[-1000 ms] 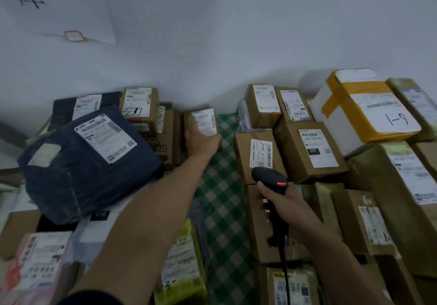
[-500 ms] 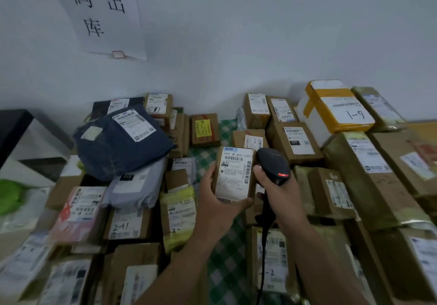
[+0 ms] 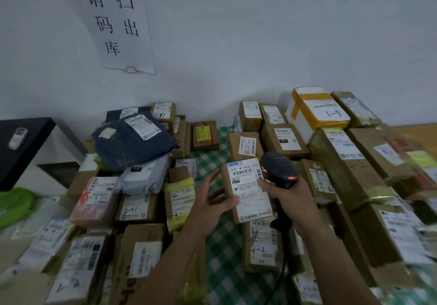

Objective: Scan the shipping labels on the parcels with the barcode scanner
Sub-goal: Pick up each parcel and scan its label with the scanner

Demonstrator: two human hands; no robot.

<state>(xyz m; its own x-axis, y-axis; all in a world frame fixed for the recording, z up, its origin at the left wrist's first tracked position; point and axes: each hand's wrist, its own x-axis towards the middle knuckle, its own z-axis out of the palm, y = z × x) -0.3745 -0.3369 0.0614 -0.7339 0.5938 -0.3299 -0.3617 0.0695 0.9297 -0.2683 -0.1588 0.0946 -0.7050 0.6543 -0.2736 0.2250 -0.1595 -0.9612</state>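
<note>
- The left hand (image 3: pixel 212 200) grips a small brown cardboard parcel (image 3: pixel 246 188) by its left side, thumb on the front, white shipping label facing the camera.
- The right hand (image 3: pixel 286 193) is wrapped round the handle of a black barcode scanner (image 3: pixel 279 170), just right of the parcel. A red light shows on its head.
- Beneath both hands a green-and-white checked cloth (image 3: pixel 224 264) shows as a strip between packed boxes.
- Left of the left hand lies a dark blue plastic mailer bag (image 3: pixel 134 144).
- Beyond the right hand sits a white foam box with yellow tape (image 3: pixel 316 113).
- Behind, a pale wall (image 3: pixel 260 44) carries a white paper notice (image 3: pixel 118 21).
- The scanner's window is hidden, near-left labels blur, and its cable is cut off below.
</note>
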